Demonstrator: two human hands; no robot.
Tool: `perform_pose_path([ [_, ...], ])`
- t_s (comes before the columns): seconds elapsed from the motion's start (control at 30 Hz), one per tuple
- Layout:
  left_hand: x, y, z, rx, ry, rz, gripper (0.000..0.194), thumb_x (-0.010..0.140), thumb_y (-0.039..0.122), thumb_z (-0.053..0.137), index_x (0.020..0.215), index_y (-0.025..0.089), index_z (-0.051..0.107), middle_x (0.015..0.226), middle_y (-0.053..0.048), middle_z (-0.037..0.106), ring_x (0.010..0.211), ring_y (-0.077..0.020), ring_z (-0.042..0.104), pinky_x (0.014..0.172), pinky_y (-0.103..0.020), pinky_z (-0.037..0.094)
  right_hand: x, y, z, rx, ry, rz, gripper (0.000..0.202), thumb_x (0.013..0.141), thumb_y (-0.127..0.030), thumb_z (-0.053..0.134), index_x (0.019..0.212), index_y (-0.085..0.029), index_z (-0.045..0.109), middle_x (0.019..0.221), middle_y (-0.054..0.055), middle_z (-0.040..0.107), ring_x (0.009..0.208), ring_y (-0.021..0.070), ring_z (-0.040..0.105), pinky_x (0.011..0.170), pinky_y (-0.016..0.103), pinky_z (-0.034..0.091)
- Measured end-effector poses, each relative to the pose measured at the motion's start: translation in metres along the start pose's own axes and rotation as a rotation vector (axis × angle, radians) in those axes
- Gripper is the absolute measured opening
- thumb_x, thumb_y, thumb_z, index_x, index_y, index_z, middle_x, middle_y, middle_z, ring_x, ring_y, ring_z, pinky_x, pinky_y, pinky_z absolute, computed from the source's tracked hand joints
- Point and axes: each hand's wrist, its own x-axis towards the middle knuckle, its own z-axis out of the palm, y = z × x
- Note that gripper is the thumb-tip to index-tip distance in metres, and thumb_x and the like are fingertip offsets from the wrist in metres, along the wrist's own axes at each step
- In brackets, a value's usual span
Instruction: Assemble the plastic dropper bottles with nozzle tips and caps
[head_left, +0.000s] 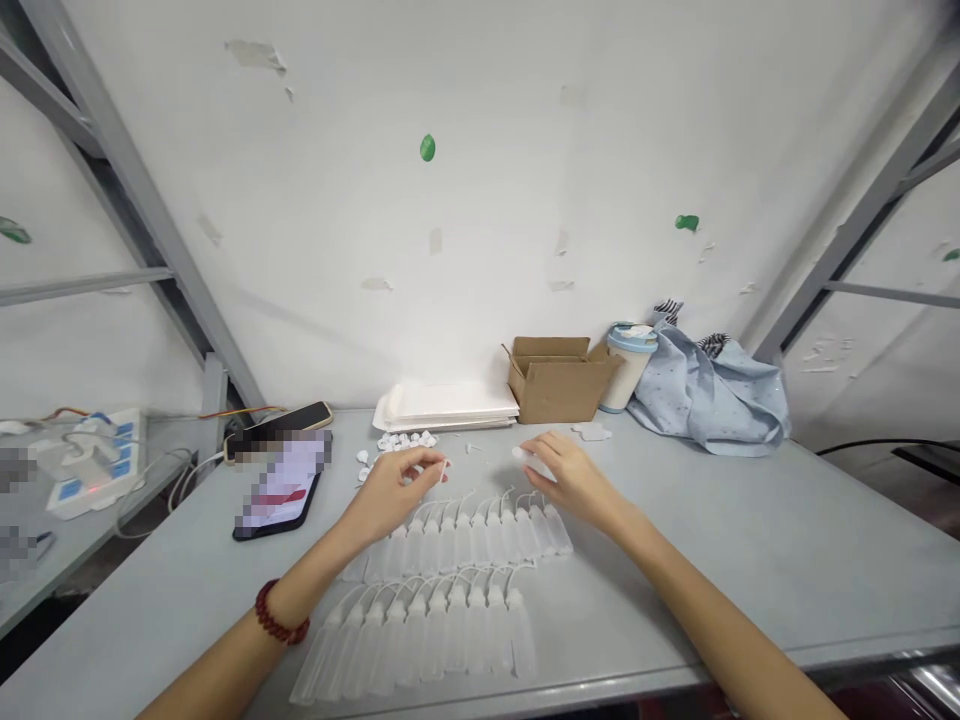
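Observation:
My left hand [397,490] is closed in a pinch on a small white piece [444,469], above the back row of tubes. To its right my right hand [562,478] has its fingers wrapped round a translucent white tube [534,461]. Two rows of clear plastic tubes with thin white loops lie below the hands, a back row [469,540] and a front row [427,645]. Small white caps [405,440] are scattered behind my left hand. One small white piece [472,448] lies between the hands.
Two phones [281,490] [277,432] lie at the left, near a power strip [101,465]. Along the wall are a white stack [450,403], an open cardboard box [566,385], a lidded cup [628,368] and a blue cloth bag [712,395]. Metal posts flank the table [750,560].

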Motion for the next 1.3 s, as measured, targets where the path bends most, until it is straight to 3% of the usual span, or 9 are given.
perform_pose_path([
  [0.1,-0.005,0.006,0.003,-0.079,-0.075,0.005,0.028,0.086,0.037,0.046,0.078,0.018,0.066,0.08,-0.003,0.07,0.075,-0.0176,0.063,0.059,-0.024,0.045,-0.002,-0.019,0.003,0.046,0.104,-0.179,0.017,0.09,-0.016,0.046,0.105,-0.017,0.054,0.091,0.012,0.065,0.082,0.0225,0.06,0.068,0.035,0.051],
  [0.3,-0.015,0.016,0.012,-0.085,-0.19,0.004,0.029,0.086,0.031,0.045,0.071,0.018,0.066,0.071,-0.001,0.069,0.069,-0.016,0.06,0.057,-0.023,0.042,-0.005,-0.05,0.009,0.044,0.088,-0.328,0.016,0.092,-0.016,0.045,0.106,-0.016,0.052,0.087,0.01,0.066,0.076,0.0196,0.062,0.06,0.029,0.051],
  [0.43,-0.017,0.018,0.015,-0.053,-0.204,0.024,0.027,0.084,0.026,0.047,0.065,0.017,0.064,0.065,0.0,0.067,0.063,-0.0138,0.057,0.053,-0.022,0.038,-0.006,-0.055,0.011,-0.019,0.167,-0.405,0.015,0.091,-0.014,0.045,0.104,-0.014,0.053,0.082,0.008,0.066,0.075,0.0196,0.062,0.06,0.029,0.05],
  [1.0,-0.021,0.015,0.019,-0.05,-0.178,0.107,0.029,0.085,0.02,0.045,0.061,0.015,0.061,0.061,0.001,0.062,0.058,-0.0101,0.052,0.049,-0.018,0.032,-0.007,-0.055,0.014,-0.039,0.256,-0.455,0.023,0.09,-0.012,0.052,0.113,-0.01,0.052,0.079,0.008,0.067,0.073,0.0183,0.063,0.059,0.028,0.051],
  [1.3,-0.022,0.013,0.022,-0.032,-0.236,0.118,0.037,0.091,0.025,0.039,0.061,0.015,0.059,0.059,0.002,0.057,0.058,-0.0102,0.051,0.054,-0.02,0.034,-0.008,-0.054,0.015,-0.074,0.265,-0.444,0.023,0.091,-0.013,0.051,0.114,-0.011,0.051,0.077,0.007,0.066,0.069,0.0175,0.062,0.053,0.027,0.048],
])
